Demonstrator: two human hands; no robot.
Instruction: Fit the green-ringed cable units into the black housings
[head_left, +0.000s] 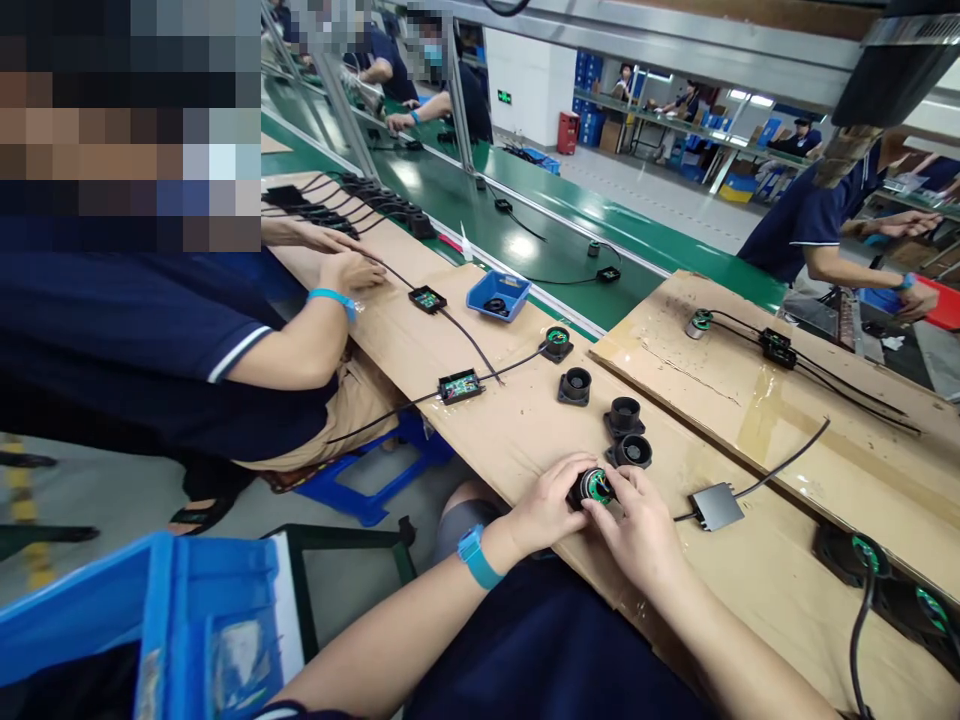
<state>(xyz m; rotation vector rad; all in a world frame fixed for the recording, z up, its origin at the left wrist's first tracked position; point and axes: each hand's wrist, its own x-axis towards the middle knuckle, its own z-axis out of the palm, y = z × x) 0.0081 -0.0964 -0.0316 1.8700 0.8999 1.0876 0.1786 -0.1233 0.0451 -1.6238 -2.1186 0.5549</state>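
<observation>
At the near edge of the cardboard-covered bench, a round black housing with a green circuit board (598, 486) sits between my two hands. My left hand (544, 505) is closed around its left side. From the right, my right hand (641, 525) grips its rim with thumb and fingers at the board. A cable runs from beneath my right hand to a flat black box (717, 506). Just beyond my fingers stand black round housings on square flanges, one (630, 451) nearest and another (624, 416) behind it. A similar housing (575, 385) stands farther left.
A co-worker's hands (352, 265) work at the left bench by an open box with a circuit board (427, 299). A blue bin (499, 296) holds small black parts. Wired housings (862, 555) lie at right. A green conveyor (555, 250) runs behind; a blue crate (217, 600) stands lower left.
</observation>
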